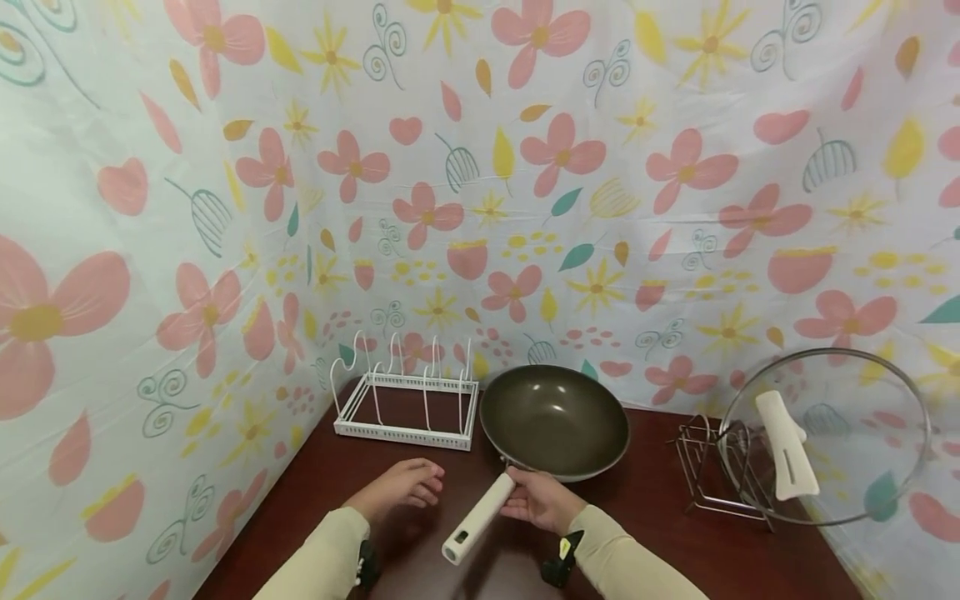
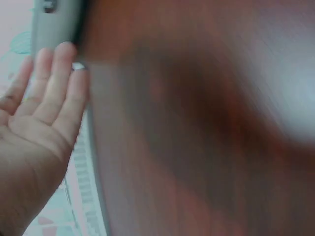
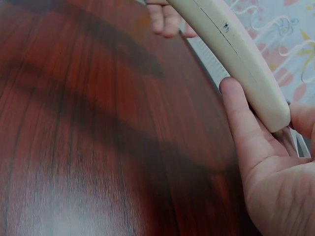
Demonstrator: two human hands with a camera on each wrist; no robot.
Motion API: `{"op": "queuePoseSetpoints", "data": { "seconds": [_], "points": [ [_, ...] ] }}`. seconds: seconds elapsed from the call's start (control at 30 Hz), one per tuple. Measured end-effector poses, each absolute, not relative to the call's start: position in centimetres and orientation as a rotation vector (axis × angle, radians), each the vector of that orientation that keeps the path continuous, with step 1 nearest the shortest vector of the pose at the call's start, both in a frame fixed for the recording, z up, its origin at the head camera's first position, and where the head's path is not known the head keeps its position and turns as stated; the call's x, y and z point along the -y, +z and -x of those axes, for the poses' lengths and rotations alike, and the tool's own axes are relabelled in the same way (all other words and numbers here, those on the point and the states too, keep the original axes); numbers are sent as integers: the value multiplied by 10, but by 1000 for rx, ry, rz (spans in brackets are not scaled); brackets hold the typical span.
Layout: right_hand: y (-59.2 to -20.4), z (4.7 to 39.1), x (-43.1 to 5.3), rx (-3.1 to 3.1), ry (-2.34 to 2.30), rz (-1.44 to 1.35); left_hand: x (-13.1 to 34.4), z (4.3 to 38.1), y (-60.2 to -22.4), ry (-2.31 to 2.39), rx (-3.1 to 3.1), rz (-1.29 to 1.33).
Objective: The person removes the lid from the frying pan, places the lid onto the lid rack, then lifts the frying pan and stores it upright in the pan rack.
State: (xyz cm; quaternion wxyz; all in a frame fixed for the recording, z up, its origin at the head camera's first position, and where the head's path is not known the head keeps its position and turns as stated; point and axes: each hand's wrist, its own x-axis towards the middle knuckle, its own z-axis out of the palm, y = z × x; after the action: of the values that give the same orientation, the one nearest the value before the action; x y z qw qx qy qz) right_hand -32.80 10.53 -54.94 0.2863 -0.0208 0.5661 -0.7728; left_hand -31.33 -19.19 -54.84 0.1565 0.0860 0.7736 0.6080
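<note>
A dark frying pan (image 1: 555, 421) with a cream handle (image 1: 478, 518) stands at the middle back of the table. My right hand (image 1: 546, 500) pinches the handle close to where it joins the pan, thumb on one side and fingers on the other. The right wrist view shows the cream handle (image 3: 241, 64) between my thumb and fingers, raised over the tabletop. My left hand (image 1: 401, 486) hovers to the left of the handle with nothing in it. In the left wrist view its fingers (image 2: 51, 88) are extended and relaxed.
A white wire rack (image 1: 405, 435) stands at the back left, just beside the pan. On the right, a glass lid (image 1: 847, 433) with a cream knob leans in a small metal rack (image 1: 723, 500). Flowered curtains (image 1: 480, 208) hang behind and at the left of the dark red table (image 1: 420, 567).
</note>
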Motion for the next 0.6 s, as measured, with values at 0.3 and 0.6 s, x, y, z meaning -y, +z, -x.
{"op": "queuePoseSetpoints", "data": {
  "seconds": [0.3,0.6],
  "points": [
    [-551,323,-119,-1619,-2012,32,144,324,-537,1806,-1928,-165],
    [-546,317,-133,-1686,-1955,-27,101,327,-532,1800,-1826,-120]
  ]
}}
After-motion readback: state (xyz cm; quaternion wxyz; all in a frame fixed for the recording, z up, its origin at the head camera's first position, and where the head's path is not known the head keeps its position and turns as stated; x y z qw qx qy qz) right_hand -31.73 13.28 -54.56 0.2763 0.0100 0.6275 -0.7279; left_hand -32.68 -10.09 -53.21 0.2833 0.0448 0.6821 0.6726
